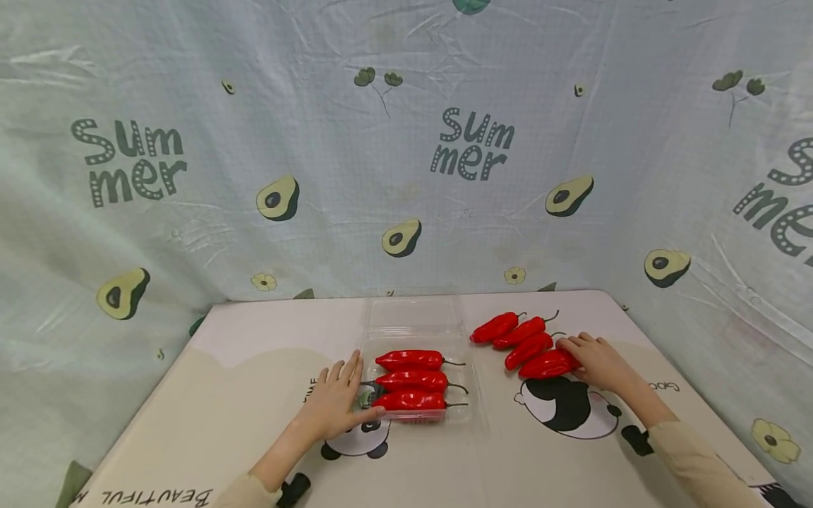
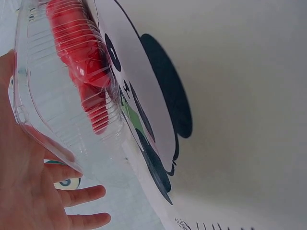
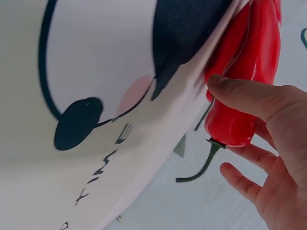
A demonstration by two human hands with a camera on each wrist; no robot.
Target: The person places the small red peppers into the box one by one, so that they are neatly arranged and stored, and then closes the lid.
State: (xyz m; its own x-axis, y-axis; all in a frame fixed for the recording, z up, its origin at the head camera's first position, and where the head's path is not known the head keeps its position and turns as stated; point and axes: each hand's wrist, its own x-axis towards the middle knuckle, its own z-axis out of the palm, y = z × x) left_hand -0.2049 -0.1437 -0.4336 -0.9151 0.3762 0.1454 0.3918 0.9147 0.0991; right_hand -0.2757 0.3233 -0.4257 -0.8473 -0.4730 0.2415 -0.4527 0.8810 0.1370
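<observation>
Gripping: right hand [image 1: 595, 361], one glossy red pepper [image 1: 546, 365] — nearest of four, right side of desk [image 1: 254, 395]. Probably light, firm, slippery; take by broad stem end [image 3: 230, 127]. Left hand [image 1: 335, 399]: fingers extended, touching clear tray [image 2: 43, 91].

7 glossy red chili peppers [image 1: 413, 382] and a clear plastic clamshell box [image 1: 413, 339].
The box lies open, its lid [image 1: 413, 315] folded back on the far side; 3 peppers lie parallel inside, stems to the right, and the left hand [image 1: 333, 406] rests against its left side. The 4 loose peppers [image 1: 529, 350] lie in a slanting row to the right, the nearest pinched by the right hand [image 1: 597, 362], its green stem curved.
</observation>
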